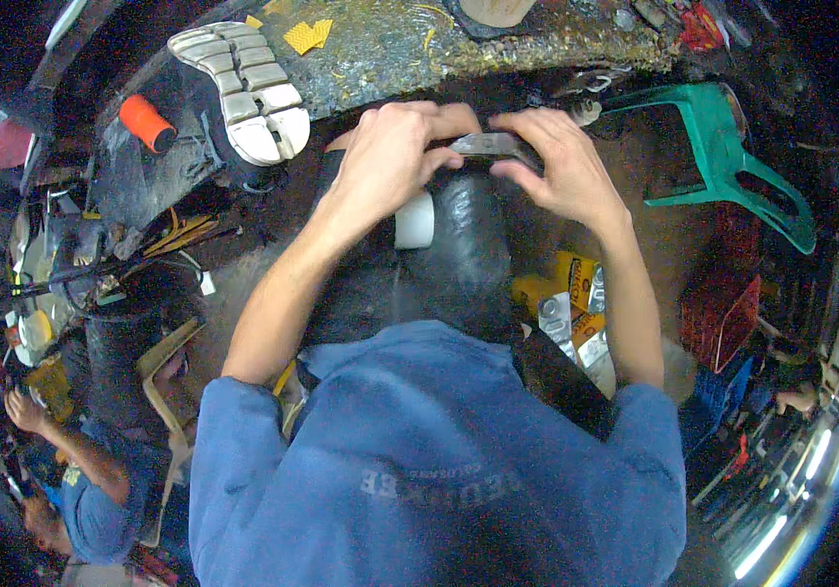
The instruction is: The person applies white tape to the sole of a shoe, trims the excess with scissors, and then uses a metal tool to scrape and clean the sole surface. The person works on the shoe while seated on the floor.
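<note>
Okay, so lots of clutter around this one: a white shoe sole (253,93) with its tread showing and an orange spool (148,123) sit off left, a green plastic stool (708,147) is to the right, and a white roll (415,222) lies just below the left hand (395,147). The grey piece (488,145) is between the left hand and the right hand (561,161), over the dark lap covering (459,230); its long axis runs roughly side to side, narrower end pointing left. Both hands are curled round its ends, but can't tell how tightly either grips. Beyond them is a grimy, mottled worktop (537,59) with yellow scraps (307,36). Dim room, another person (102,494) lower left.
</note>
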The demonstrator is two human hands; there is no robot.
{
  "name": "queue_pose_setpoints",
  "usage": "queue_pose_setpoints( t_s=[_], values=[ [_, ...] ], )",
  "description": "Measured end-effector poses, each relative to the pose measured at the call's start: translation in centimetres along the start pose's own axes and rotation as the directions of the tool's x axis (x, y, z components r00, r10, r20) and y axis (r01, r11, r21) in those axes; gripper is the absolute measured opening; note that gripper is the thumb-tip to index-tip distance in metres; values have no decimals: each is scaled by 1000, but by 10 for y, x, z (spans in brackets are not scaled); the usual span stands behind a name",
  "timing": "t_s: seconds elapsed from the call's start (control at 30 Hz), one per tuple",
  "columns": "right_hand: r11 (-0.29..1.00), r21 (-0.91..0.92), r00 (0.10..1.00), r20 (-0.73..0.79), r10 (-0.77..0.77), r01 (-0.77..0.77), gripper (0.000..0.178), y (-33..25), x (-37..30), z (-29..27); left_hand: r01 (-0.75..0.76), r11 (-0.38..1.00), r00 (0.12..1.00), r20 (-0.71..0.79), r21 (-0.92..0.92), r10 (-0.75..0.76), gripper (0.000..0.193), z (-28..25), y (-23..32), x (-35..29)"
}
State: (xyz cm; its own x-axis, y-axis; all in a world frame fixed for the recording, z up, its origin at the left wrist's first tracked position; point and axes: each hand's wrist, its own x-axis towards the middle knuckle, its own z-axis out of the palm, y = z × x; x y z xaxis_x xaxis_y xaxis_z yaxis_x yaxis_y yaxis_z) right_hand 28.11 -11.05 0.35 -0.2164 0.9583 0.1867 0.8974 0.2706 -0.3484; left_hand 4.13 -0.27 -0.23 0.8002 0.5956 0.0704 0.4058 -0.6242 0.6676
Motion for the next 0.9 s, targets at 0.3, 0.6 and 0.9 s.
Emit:
queue_pose_setpoints(
  t_s=[0.3, 0.6, 0.9],
  values=[
    [664, 385, 614, -261, 745, -641, 43, 72, -52, -90, 119, 985, 964, 221, 127, -145, 23, -4, -29, -12],
    [796, -7, 718, -435, 542, -605, 36, 149, 66, -120, -49, 955, 984, 176, 294, -3, 23, 49, -58, -18],
    [765, -381, 831, -434, 348, -519, 29, 208, 181, -66, 152, 985, 988, 29, 83, -154, 28, 40, -47, -31]
  ],
)
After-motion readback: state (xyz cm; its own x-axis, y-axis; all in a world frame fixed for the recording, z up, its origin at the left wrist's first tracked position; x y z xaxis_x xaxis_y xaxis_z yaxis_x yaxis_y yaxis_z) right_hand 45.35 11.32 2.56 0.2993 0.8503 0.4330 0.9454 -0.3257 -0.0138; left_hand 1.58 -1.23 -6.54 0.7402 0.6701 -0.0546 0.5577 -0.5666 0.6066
